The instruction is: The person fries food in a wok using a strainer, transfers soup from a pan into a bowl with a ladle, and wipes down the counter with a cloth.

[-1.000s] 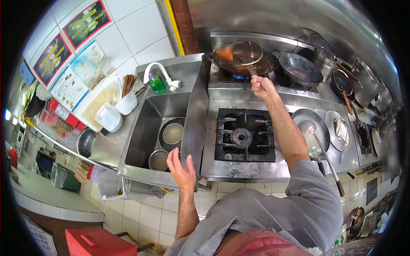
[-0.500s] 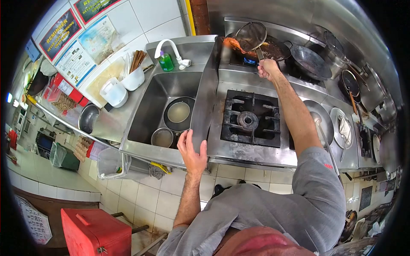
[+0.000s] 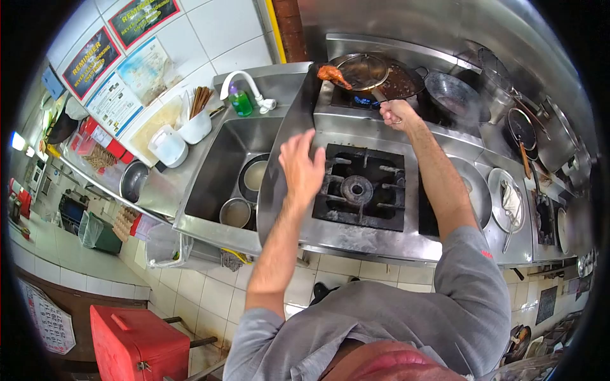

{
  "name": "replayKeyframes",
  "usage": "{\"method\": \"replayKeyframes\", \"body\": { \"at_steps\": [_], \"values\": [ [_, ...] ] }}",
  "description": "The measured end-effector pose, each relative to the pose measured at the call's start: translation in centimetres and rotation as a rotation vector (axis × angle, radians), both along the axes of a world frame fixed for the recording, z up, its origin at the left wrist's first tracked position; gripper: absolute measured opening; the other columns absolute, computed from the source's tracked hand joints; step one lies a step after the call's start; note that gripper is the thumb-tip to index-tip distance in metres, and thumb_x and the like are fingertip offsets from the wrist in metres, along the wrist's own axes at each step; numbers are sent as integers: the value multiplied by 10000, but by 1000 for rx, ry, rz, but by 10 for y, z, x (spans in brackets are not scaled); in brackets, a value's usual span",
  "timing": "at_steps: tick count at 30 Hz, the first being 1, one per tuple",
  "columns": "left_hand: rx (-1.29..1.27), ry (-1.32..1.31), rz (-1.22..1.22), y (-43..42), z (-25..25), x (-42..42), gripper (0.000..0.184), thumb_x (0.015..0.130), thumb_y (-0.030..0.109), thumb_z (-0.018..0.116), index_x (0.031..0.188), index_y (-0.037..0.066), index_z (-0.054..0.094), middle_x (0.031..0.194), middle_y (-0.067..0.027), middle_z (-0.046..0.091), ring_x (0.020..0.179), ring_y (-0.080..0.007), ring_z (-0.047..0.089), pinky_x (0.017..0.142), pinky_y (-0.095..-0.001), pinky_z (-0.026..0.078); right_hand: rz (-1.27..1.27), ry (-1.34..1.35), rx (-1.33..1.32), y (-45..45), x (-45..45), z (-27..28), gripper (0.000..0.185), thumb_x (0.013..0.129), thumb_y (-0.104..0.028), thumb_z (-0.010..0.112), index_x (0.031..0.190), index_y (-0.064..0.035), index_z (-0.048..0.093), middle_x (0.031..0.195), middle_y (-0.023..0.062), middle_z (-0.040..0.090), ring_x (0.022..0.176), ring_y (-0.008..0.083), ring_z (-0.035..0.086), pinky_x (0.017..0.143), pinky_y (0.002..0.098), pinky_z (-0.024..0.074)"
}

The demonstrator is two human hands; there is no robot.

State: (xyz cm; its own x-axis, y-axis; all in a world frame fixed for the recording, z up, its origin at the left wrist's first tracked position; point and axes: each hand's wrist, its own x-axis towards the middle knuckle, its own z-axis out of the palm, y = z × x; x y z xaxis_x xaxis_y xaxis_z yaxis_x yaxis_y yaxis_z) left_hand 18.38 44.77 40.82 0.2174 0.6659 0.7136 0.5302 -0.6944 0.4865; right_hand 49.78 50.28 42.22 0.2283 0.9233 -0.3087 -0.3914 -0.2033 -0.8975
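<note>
The mesh skimmer (image 3: pixel 361 71) is gripped by the right hand (image 3: pixel 398 115) over the wok (image 3: pixel 414 90); the left hand (image 3: pixel 302 165) is spread, empty. By a tilt, the fried chicken piece (image 3: pixel 333 76) at the skimmer's left rim could be spilled and liquid (image 3: pixel 399 77) splashed.

A purple-capped green bottle (image 3: pixel 241 103) stands beside the white faucet (image 3: pixel 241 75) at the far end of the sink (image 3: pixel 210 181); near left sits a red lidded box (image 3: pixel 136 343).

Holds the right arm (image 3: pixel 441 181) stretched far forward with the right hand (image 3: pixel 398 115) curled into a grip. Extends the left arm (image 3: pixel 278 241) less far, with the left hand (image 3: pixel 301 170) palm down, fingers (image 3: pixel 293 146) loosely parted and thumb (image 3: pixel 319 159) set apart.
</note>
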Motion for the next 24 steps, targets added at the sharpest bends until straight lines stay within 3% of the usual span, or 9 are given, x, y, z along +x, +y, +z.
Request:
{"method": "replayKeyframes", "body": {
  "at_steps": [5,7,11,13,16,18,21,23,24],
  "values": [
    [-542,-128,-136,140,-17,75,616,708,140,650,1268,29,422,1205,-142,511,1132,-292,432,965,-387,337,45,-28,19,1,8,-7,158,841,-79,438,697,-25,476,581,64,484,402,127,416,363,277,332],
    [-826,-452,-256,182,-20,99,706,685,72,648,1312,-26,338,1269,-187,453,1206,-280,393,999,-363,311,-7,-44,9,-6,0,2,131,849,-83,430,733,-37,471,582,58,478,397,130,412,362,279,332],
    [-884,-584,-275,268,-30,146,738,682,44,617,1328,-65,277,1282,-189,429,1179,-259,425,974,-329,327,-45,-57,2,-14,-6,10,88,861,-82,430,786,-56,470,587,51,488,398,129,431,358,286,344],
    [-982,-389,-615,309,-18,165,733,677,63,620,1319,-70,291,1223,-182,486,1137,-255,469,945,-328,358,-42,-19,27,-19,-9,11,77,868,-79,439,799,-60,467,593,42,497,397,123,437,352,281,347],
    [-781,-363,-483,276,33,191,756,676,100,646,1326,-51,292,1227,-183,489,1144,-247,468,948,-330,362,-72,22,22,-23,-11,12,22,876,-79,454,880,-59,464,599,34,503,397,108,428,348,262,334],
    [-604,-46,-320,289,49,213,794,672,143,678,1341,-22,284,1260,-188,471,1167,-254,457,971,-336,355,-92,73,31,-22,-9,10,38,878,-80,457,909,-58,460,601,35,504,401,102,426,348,257,329],
    [-528,79,-252,298,72,209,821,670,180,698,1360,28,278,1306,-169,444,1205,-274,428,1015,-349,325,-117,155,47,-18,-6,3,70,880,-73,451,947,-53,458,607,32,503,411,89,422,350,241,317],
    [-423,179,-265,294,92,187,804,703,325,658,1379,139,265,1335,-106,422,1261,-313,321,1018,-491,228,-129,251,73,-17,-7,2,76,876,-67,454,949,-47,457,608,27,504,419,79,422,348,233,316],
    [-312,238,-187,279,106,169,752,699,338,661,1348,151,328,1301,-108,459,1216,-327,383,984,-500,288,-164,219,88,-19,-12,8,91,868,-58,459,956,-39,473,610,20,504,418,72,417,341,215,310]
  ]
}}
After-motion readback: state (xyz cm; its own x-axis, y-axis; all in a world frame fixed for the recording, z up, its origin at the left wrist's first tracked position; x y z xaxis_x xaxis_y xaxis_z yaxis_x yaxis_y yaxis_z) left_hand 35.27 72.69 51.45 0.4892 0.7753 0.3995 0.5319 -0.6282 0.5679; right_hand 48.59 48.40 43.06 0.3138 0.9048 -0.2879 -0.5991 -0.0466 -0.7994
